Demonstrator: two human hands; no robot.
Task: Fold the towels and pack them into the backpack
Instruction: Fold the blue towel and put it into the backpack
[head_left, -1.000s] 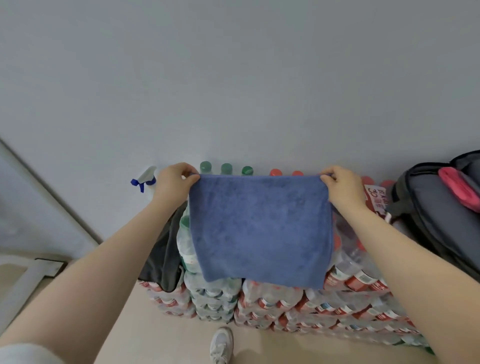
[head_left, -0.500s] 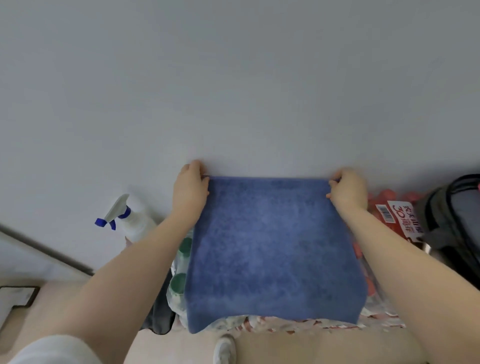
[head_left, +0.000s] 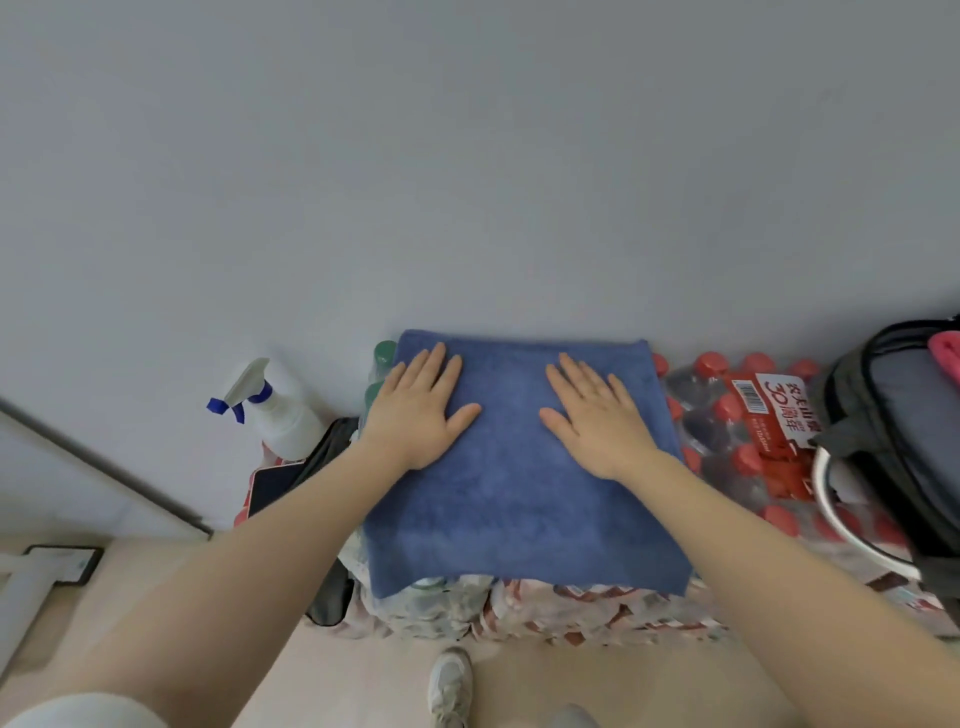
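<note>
A blue towel (head_left: 519, 493) lies flat on top of stacked packs of water bottles, its far edge near the wall. My left hand (head_left: 418, 410) rests palm down on the towel's far left part, fingers spread. My right hand (head_left: 597, 418) lies palm down on the far right part, fingers spread too. Neither hand grips anything. A dark grey backpack (head_left: 904, 441) stands at the right edge, open at the top, with something pink (head_left: 945, 351) showing inside.
Packs of red-capped bottles (head_left: 727, 441) fill the space between towel and backpack. A white spray bottle with a blue trigger (head_left: 280, 410) stands left of the towel, beside a dark cloth (head_left: 332, 447). The grey wall is close behind. My shoe (head_left: 449, 686) shows on the beige floor.
The towel, held up by its two top corners, was laid flat on the bottle packs. Both hands let go of the corners and now rest flat on it.
</note>
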